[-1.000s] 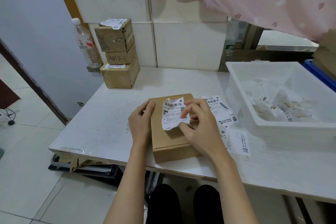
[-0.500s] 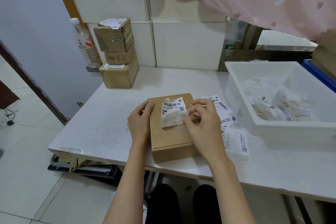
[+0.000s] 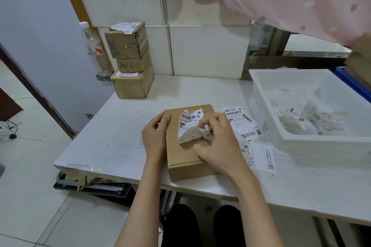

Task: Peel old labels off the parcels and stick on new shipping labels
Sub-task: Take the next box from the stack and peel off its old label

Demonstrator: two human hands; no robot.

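A flat brown parcel [image 3: 183,154] lies near the table's front edge. A white shipping label [image 3: 189,124] is stuck on its top by the upper part, and its lower part is curled up and folded back. My right hand [image 3: 217,142] pinches the label's lifted right edge. My left hand [image 3: 154,136] grips the parcel's left side. Loose shipping labels [image 3: 244,124] lie on the table just right of the parcel, and more labels [image 3: 261,154] lie nearer the front.
A stack of three brown boxes [image 3: 130,62] stands at the table's back left, with a plastic bottle [image 3: 93,48] behind it. A white bin [image 3: 265,90] holding crumpled label scraps sits at the right. A pink curtain hangs above. The white table [image 3: 112,130] ends just below my wrists.
The label's lower part has been peeled further up and folded back over itself. My right hand shifted slightly up and right with it. My left hand has stayed on the parcel's side.
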